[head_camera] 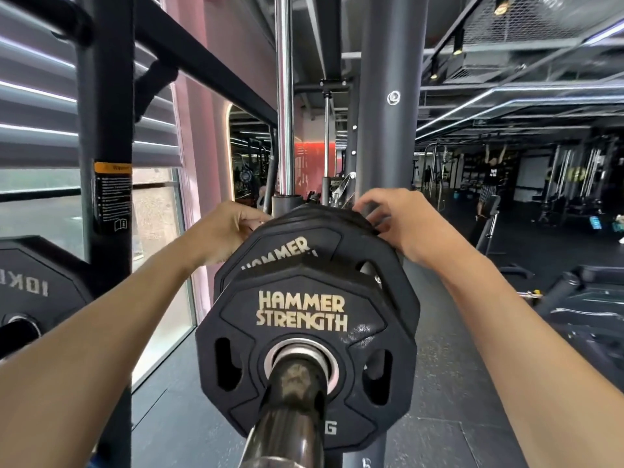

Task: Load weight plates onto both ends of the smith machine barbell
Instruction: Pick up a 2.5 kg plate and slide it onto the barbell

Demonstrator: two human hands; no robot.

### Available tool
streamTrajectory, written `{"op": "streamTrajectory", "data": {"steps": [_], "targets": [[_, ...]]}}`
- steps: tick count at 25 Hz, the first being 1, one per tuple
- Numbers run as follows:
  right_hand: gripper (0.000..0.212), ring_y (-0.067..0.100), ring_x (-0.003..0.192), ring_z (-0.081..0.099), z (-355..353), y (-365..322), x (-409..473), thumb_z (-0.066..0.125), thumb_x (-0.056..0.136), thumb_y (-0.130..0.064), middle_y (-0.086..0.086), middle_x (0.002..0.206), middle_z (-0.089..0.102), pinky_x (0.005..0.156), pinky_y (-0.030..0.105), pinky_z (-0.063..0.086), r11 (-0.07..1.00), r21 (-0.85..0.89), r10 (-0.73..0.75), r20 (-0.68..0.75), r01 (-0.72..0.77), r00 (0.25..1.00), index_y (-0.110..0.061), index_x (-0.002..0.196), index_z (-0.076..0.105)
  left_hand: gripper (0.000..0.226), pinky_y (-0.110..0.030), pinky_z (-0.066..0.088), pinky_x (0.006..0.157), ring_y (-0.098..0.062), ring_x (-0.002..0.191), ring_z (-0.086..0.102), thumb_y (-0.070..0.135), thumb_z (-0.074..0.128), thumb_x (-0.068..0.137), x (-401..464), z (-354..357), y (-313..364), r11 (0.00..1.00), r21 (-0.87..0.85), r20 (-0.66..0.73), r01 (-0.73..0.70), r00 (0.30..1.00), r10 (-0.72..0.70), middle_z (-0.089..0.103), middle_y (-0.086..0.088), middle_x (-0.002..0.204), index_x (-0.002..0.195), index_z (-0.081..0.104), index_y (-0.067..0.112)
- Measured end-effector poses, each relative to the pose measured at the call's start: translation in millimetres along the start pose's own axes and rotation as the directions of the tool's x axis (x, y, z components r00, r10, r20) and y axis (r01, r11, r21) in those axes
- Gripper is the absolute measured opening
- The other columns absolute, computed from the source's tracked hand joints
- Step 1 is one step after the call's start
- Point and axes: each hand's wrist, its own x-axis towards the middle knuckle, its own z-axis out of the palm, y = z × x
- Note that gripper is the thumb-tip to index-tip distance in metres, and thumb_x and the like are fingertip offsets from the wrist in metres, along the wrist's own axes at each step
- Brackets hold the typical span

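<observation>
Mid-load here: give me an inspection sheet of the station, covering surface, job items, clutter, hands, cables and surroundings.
Surface: dark gym floor, bare where visible.
Job items: two black plates on the bar sleeve; the front plate sits in front of a larger rear plate.
Clutter: a 10KG plate stored on the frame at left.
Hands: left hand grips the rear plate's upper left edge; right hand grips its upper right edge.
Cables: nothing seen.
Surroundings: black upright with warning label, chrome guide rod, window blinds at left, a person hanging from a bar far right.
</observation>
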Motion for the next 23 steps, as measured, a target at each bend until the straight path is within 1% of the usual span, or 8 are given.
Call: {"op": "streamTrajectory", "data": {"steps": [3, 7, 10, 13, 16, 18, 19, 23], "targets": [[0.030, 0.033, 0.079, 0.061, 8, 6, 4, 0.075, 0.079, 0.002, 0.015, 0.092, 0.066, 0.077, 0.038, 0.054, 0.998, -0.062, 0.014, -0.026, -0.015, 1.000, -0.014, 0.102, 0.064, 0.031, -0.012, 0.052, 0.079, -0.010, 0.089, 0.074, 0.003, 0.077, 0.082, 7, 5, 2, 0.998, -0.019, -0.041, -0.053, 0.998, 0.052, 0.079, -0.007, 0.097, 0.112, 0.077, 0.012], [0.033, 0.031, 0.083, 0.064, 16, 17, 6, 0.074, 0.085, -0.004, 0.005, 0.087, 0.062, 0.081, 0.037, 0.054, 0.993, -0.104, 0.058, -0.059, -0.064, 0.997, -0.012, 0.115, 0.060, 0.048, -0.010, 0.048, 0.080, 0.011, 0.080, 0.068, 0.007, 0.076, 0.082, 22, 15, 2, 0.998, -0.046, -0.068, -0.051, 0.997, 0.048, 0.074, 0.026, 0.080, 0.078, 0.075, 0.055], [0.034, 0.034, 0.083, 0.066, 19, 24, 9, 0.073, 0.084, 0.000, 0.000, 0.080, 0.062, 0.080, 0.037, 0.054, 0.994, -0.082, 0.069, -0.089, -0.076, 0.994, -0.011, 0.113, 0.061, 0.042, 0.000, 0.044, 0.072, 0.020, 0.073, 0.063, 0.004, 0.076, 0.084, 35, 20, 3, 1.000, -0.006, -0.059, 0.003, 0.998, -0.004, 0.068, 0.035, 0.070, 0.083, 0.067, 0.046], [0.034, 0.037, 0.082, 0.068, 24, 29, 11, 0.077, 0.080, -0.001, 0.012, 0.086, 0.069, 0.082, 0.043, 0.058, 0.996, -0.054, 0.065, -0.120, -0.072, 0.991, -0.015, 0.108, 0.062, 0.036, 0.004, 0.038, 0.068, 0.026, 0.069, 0.058, 0.003, 0.074, 0.085, 34, 21, -1, 0.998, 0.057, -0.043, -0.005, 0.999, 0.007, 0.061, 0.044, 0.064, 0.092, 0.066, 0.037], [0.034, 0.036, 0.086, 0.069, 24, 30, 9, 0.077, 0.080, -0.003, 0.015, 0.092, 0.070, 0.083, 0.043, 0.058, 0.996, -0.009, 0.089, -0.121, -0.091, 0.989, -0.018, 0.108, 0.063, 0.023, -0.007, 0.047, 0.084, 0.011, 0.064, 0.060, 0.013, 0.070, 0.090, 36, 19, -11, 0.999, 0.009, -0.047, 0.033, 0.998, -0.033, 0.071, 0.026, 0.071, 0.112, 0.070, 0.021], [0.035, 0.030, 0.093, 0.070, 21, 30, 6, 0.075, 0.084, -0.001, 0.013, 0.099, 0.072, 0.089, 0.038, 0.057, 0.995, 0.001, 0.096, -0.091, -0.096, 0.991, -0.018, 0.113, 0.065, 0.035, -0.033, 0.046, 0.104, -0.001, 0.067, 0.053, 0.021, 0.064, 0.097, 33, 15, -22, 0.995, 0.072, -0.027, 0.073, 0.997, -0.071, 0.075, -0.007, 0.109, 0.125, 0.065, 0.002], [0.035, 0.027, 0.099, 0.071, 18, 29, 3, 0.072, 0.087, 0.000, 0.011, 0.103, 0.073, 0.093, 0.034, 0.054, 0.996, -0.015, 0.089, -0.080, -0.090, 0.993, -0.018, 0.117, 0.067, 0.040, -0.036, 0.046, 0.103, -0.006, 0.074, 0.055, 0.023, 0.065, 0.096, 28, 14, -19, 0.987, 0.124, -0.044, 0.104, 0.994, -0.099, 0.069, -0.014, 0.123, 0.130, 0.062, 0.001], [0.030, 0.015, 0.110, 0.068, 7, 6, -10, 0.058, 0.099, -0.004, 0.005, 0.115, 0.075, 0.098, 0.022, 0.048, 0.997, -0.072, -0.021, -0.127, 0.012, 0.992, -0.017, 0.122, 0.072, 0.030, -0.024, 0.050, 0.092, -0.008, 0.100, 0.065, 0.013, 0.069, 0.094, 0, 11, 3, 0.993, 0.105, -0.277, -0.045, 0.958, 0.073, 0.070, 0.004, 0.118, 0.123, 0.069, 0.018]]}}
